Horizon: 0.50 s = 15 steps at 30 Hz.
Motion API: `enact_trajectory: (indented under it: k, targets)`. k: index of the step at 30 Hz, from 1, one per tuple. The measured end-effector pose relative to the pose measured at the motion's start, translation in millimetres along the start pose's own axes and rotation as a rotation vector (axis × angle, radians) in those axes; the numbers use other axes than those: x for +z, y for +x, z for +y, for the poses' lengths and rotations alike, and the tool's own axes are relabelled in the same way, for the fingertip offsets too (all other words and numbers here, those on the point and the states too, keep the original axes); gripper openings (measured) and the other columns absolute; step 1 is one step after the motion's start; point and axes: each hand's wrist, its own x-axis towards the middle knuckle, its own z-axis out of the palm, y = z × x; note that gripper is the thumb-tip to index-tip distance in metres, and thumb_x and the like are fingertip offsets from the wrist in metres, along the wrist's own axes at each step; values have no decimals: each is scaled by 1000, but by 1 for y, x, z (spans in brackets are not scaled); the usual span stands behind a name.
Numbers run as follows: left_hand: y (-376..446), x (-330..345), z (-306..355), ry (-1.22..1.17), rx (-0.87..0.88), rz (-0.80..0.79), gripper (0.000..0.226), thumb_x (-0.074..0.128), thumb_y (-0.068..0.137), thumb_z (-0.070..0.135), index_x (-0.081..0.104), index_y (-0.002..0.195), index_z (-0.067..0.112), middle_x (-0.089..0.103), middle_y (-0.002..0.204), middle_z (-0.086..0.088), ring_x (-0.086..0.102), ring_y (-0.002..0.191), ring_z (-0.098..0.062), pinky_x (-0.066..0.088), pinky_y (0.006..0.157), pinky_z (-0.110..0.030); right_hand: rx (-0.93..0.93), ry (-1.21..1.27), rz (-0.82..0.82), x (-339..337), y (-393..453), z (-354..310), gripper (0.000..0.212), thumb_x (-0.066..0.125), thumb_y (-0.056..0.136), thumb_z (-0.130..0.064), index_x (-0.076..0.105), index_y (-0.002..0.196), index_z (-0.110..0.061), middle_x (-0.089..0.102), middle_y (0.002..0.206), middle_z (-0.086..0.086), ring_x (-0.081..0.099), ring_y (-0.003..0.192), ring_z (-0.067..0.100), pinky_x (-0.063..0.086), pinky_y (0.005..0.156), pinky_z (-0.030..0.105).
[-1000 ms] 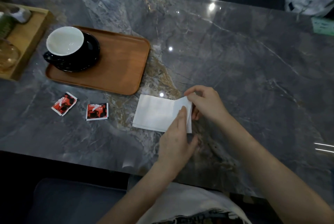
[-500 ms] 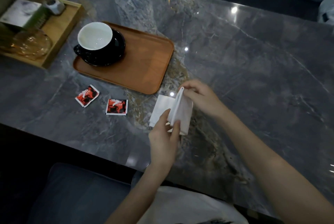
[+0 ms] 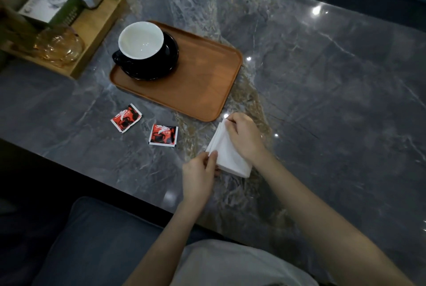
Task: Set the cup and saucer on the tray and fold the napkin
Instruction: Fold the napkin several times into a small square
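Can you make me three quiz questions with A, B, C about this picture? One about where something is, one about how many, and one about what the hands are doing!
1. Where is the cup?
A. on the saucer on the tray
B. on the bare table
C. in a hand

2. How many red packets lie on the table?
A. one
B. two
C. four

3. What is happening to the napkin?
A. it lies flat, untouched
B. it is crumpled in the cup
C. both hands hold it, folded over

Answers:
1. A: the cup sits on the black saucer at the tray's left end.
2. B: one packet and another packet lie in front of the tray.
3. C: the left hand pinches its near corner and the right hand holds its far corner, with layered edges showing.
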Motion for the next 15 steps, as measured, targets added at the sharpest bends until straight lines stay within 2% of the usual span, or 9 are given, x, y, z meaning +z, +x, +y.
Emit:
enact_trajectory:
  k: [3,6,8,10,13,15]
  targets:
    - [4,-1,-3,115,3,-17,39,46,92,36,65,77,5,70,73,-16,65,72,-32,52,68,-44,-8,-86,63,11,-1,1,26,40,96,-19,58,104,-1,56,112,17,46,108,30,38,92,40]
    - [6,-6,2,304,-13,-47,40,42,92,38,64,79,7,69,83,-18,62,81,-36,51,69,-42,-41,-148,149,23,-6,4,34,34,94,-25,59,97,-2,59,103,17,50,100,32,39,86,41]
    - [7,-9,8,404,-10,-77,41,41,93,39,66,83,7,68,88,-18,61,85,-37,49,70,-38,-72,-218,231,31,-8,6,39,31,90,-29,62,92,-5,63,95,14,55,90,30,39,80,35]
    - [9,-10,12,516,-1,-96,43,40,93,41,67,86,8,68,91,-17,61,88,-36,46,69,-35,-86,-314,281,36,-8,8,33,35,89,-26,63,89,-8,65,91,10,59,84,28,33,77,29]
    - [12,-13,9,583,-31,-81,42,45,90,47,64,88,8,68,94,-16,61,91,-36,48,72,-37,-100,-388,276,39,-6,11,28,39,88,-24,64,88,-10,66,90,9,61,82,26,33,76,30]
    - [14,-13,5,536,25,-14,36,54,86,42,57,95,8,64,98,-15,59,92,-35,48,70,-39,-112,-392,229,36,-6,11,30,38,88,-25,65,90,-10,66,91,8,61,82,26,42,75,32]
